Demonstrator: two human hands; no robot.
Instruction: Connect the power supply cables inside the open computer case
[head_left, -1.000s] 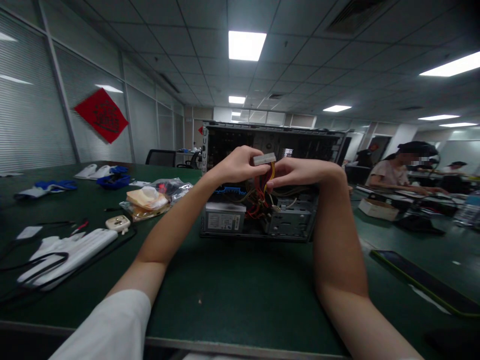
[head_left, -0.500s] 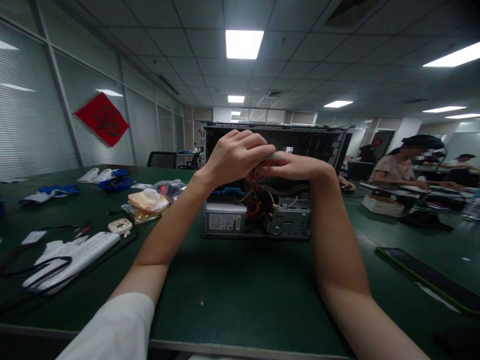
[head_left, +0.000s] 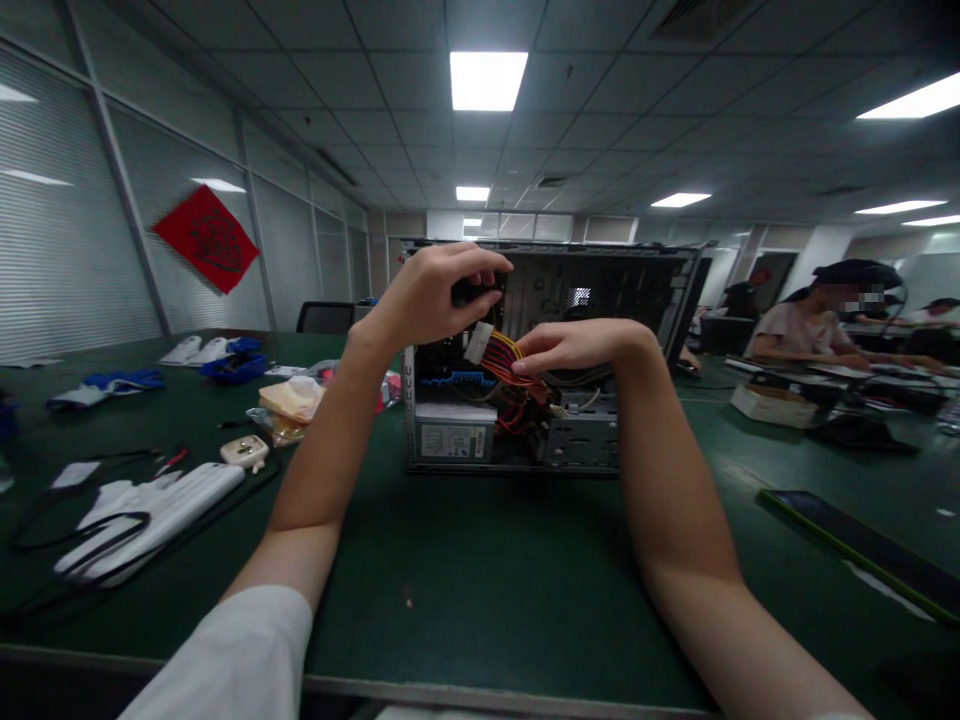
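Observation:
An open computer case (head_left: pixel 600 252) lies on its side-facing frame on the green table, its interior turned toward me. My right hand (head_left: pixel 574 345) pinches a bundle of red, yellow and black power cables (head_left: pixel 506 355), which ends in a pale multi-pin connector (head_left: pixel 478 342). My left hand (head_left: pixel 435 290) is raised just above and left of that connector, thumb and fingers apart, with nothing visible between them. Below the hands sit a labelled power supply (head_left: pixel 454 440), a blue slot (head_left: pixel 459 379) and a metal drive cage (head_left: pixel 585 440). Part of the interior is hidden behind my hands.
On the left lie a white power strip (head_left: pixel 157 520) with black cords, a beige plug-like item (head_left: pixel 244 452), plastic bags (head_left: pixel 292 400) and blue-white gloves (head_left: pixel 112 385). A phone-like slab (head_left: pixel 855 550) and a small box (head_left: pixel 772 403) lie right. A person (head_left: pixel 795 330) sits beyond.
My hands have moved apart. The left has opened and shifted left; the right has gone slightly lower with the cables, and the connector now shows between them.

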